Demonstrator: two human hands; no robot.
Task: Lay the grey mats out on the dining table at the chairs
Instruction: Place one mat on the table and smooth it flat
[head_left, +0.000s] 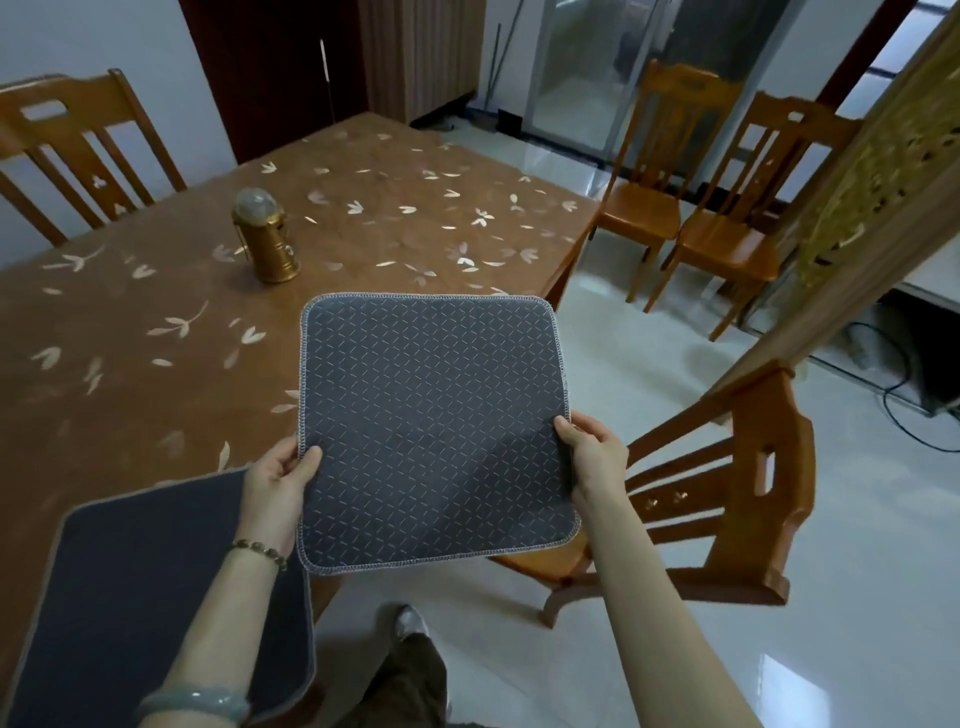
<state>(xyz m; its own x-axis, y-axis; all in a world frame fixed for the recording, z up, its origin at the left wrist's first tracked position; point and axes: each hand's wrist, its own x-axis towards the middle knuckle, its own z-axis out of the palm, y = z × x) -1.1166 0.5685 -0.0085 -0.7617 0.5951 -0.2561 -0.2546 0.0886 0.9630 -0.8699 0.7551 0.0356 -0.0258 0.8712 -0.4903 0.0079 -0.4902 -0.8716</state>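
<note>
I hold a grey mat (431, 415) with a dashed pattern and stitched edge flat in the air over the near right corner of the dining table (156, 312). My left hand (278, 486) grips its left edge and my right hand (592, 452) grips its right edge, thumbs on top. A second grey mat (135, 587) lies on the table's near edge at the lower left, partly under my left forearm. A wooden chair (727, 499) stands just right of the held mat.
A golden lantern (265, 239) stands mid-table. Another wooden chair (78, 150) sits at the table's far left side. Two more chairs (691, 208) stand on the shiny tiled floor at the back right. Cables and a carved wooden screen (862, 171) are at the right.
</note>
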